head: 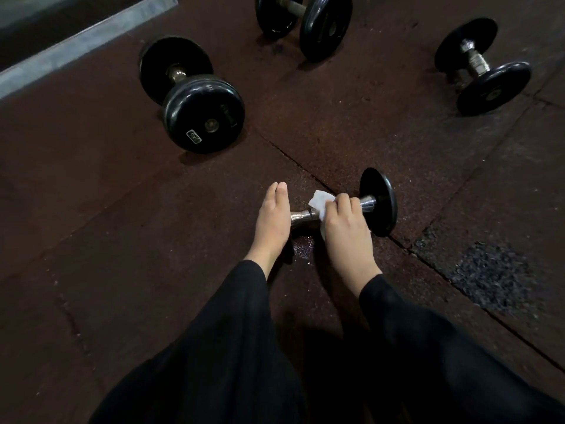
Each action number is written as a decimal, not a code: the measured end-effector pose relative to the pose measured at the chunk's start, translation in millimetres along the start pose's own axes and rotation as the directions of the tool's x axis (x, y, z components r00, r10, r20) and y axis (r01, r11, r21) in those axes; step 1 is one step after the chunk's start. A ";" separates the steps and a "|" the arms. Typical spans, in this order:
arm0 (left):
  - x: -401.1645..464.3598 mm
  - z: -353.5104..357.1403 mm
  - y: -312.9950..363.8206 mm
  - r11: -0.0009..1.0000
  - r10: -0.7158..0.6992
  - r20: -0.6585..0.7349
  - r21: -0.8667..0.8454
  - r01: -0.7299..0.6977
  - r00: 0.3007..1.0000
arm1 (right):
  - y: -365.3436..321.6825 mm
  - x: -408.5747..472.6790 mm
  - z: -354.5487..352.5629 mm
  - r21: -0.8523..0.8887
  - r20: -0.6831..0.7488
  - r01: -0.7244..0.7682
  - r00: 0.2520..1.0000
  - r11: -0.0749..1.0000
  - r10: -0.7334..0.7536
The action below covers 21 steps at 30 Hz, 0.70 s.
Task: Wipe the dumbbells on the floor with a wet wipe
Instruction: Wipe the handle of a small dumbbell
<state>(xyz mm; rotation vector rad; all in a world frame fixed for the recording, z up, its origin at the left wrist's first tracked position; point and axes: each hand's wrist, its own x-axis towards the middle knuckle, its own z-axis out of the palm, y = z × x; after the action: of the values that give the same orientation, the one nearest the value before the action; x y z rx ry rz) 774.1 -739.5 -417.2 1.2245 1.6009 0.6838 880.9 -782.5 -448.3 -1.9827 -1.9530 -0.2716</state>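
Near dumbbell (336, 206): lies on the floor (122, 240) at the centre of the frame, its chrome handle running from lower left to upper right; the black plate at the right end stands on edge, the left end is hidden behind the left hand.
Wet wipe (319, 203): white, wrapped over the handle at mid-length, one corner sticking up to the upper left of the right hand's fingers.
Right hand (345, 228): grip clenched round the handle with the wet wipe under the fingers, knuckles up, just left of the right-end plate.
Left hand (272, 221): fingers straight and held together, pointing to the top of the frame; it lies flat against the left end of the near dumbbell, grip released, closed on nothing.
Sleeves (244, 332): black, loose, reaching up from the bottom of the frame to both wrists.
Other dumbbells: a heavy black one (191, 93) at upper left with a small label on its near plate; a second (305, 22) at top centre, partly cut by the frame edge; a third (483, 65) at upper right with a chrome handle. All three lie well apart from the hands.
Floor: dark reddish-brown rubber tiles with seams; a worn grey patch (489, 276) at right; a small wet sheen just below the handle.
Ledge (76, 41): grey strip crossing the upper left corner.
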 end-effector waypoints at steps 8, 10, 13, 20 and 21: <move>-1.0 -0.6 -0.6 1.000 -0.008 0.000 0.003 0.008 1.000 | 4.2 8.1 -2.0 -0.019 0.042 -0.109 0.993 0.994 0.109; -2.8 -0.2 -1.4 1.000 -0.003 0.000 0.006 0.003 1.000 | 6.4 1.7 1.2 -0.045 0.062 -0.115 0.991 0.992 0.118; -2.0 -0.3 -1.2 1.000 0.001 -0.002 0.006 -0.001 1.000 | 10.3 -0.6 4.2 -0.050 0.049 -0.119 0.991 0.992 0.122; 1.2 0.8 -1.7 1.000 0.007 -0.008 0.008 -0.007 1.000 | 16.2 -1.2 5.6 0.044 0.010 -0.135 0.991 0.990 0.135; 1.1 1.0 -1.6 1.000 0.007 -0.011 0.006 -0.007 1.000 | 16.4 -5.1 5.1 0.070 0.008 -0.139 0.990 0.988 0.139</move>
<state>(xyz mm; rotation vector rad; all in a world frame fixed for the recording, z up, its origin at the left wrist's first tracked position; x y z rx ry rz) 774.4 -739.2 -419.4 1.2330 1.6093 0.6911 896.5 -785.3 -456.7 -2.0621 -1.7902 -0.1627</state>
